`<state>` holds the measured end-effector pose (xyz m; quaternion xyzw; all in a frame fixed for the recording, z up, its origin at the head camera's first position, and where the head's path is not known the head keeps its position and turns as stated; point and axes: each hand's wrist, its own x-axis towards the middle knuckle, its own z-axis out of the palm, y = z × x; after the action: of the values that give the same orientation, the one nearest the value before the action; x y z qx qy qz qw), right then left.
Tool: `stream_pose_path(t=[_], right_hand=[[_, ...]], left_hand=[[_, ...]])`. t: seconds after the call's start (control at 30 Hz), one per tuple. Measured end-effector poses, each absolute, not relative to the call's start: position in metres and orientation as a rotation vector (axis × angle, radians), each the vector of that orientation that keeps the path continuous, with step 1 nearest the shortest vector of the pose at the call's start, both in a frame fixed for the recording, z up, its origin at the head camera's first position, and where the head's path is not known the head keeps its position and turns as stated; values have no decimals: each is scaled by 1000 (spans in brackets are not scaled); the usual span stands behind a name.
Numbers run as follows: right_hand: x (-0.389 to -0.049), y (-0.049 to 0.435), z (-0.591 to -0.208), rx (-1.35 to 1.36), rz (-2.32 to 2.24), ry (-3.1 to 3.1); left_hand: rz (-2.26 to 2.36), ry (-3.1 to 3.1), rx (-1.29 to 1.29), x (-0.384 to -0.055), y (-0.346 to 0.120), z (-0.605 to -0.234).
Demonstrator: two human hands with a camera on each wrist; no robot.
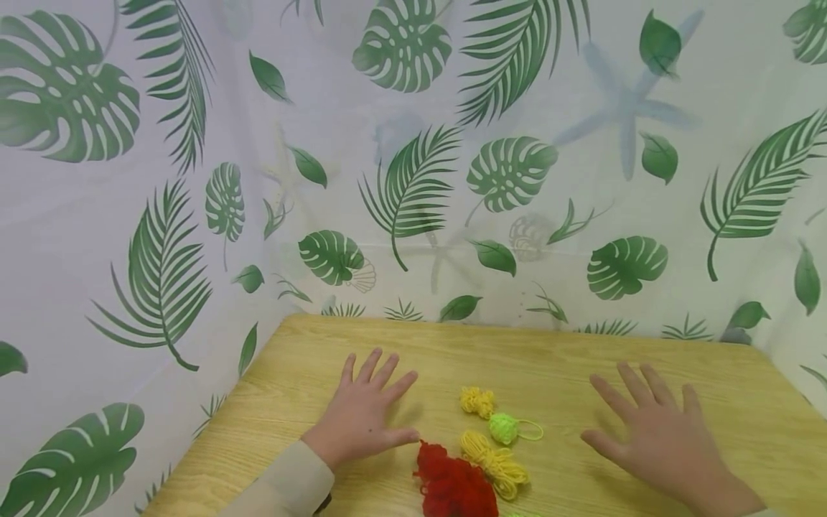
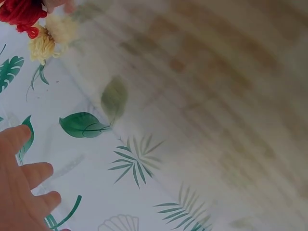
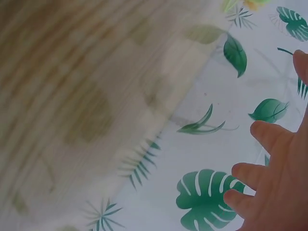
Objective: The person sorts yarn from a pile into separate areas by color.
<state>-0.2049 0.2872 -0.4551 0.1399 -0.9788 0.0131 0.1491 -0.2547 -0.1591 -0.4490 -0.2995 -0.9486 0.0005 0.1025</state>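
Note:
My left hand has its fingers spread over the left part of the table, its thumb tip close to a red bundle of yarn. On the other side, my right hand is spread out too and holds nothing. Between the hands lie a small yellow yarn bundle, a bright green yarn ball with a loose loop, and a longer yellow skein beside the red one. In the left wrist view the red yarn shows at the top left corner.
The wooden table has a light, grained top. White cloth printed with green leaves hangs behind it and along both sides. A bit of green shows at the bottom edge beside the red yarn.

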Motion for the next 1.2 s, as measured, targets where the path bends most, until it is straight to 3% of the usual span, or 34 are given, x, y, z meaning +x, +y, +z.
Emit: stream_pose_path(t=[0.53,0.93,1.2], right_hand=[[-197,233,-453,661,434,-2813],[-192,199,-447,848,949,-3186],[-197,185,-451,975,944,-3185]], left_hand=[[-60,-2844,-1126,-275,-127,-449],[-159,-2894,-1298,-292,-91,-459],[-171,-2961,-1371,-297,-72,-459]])
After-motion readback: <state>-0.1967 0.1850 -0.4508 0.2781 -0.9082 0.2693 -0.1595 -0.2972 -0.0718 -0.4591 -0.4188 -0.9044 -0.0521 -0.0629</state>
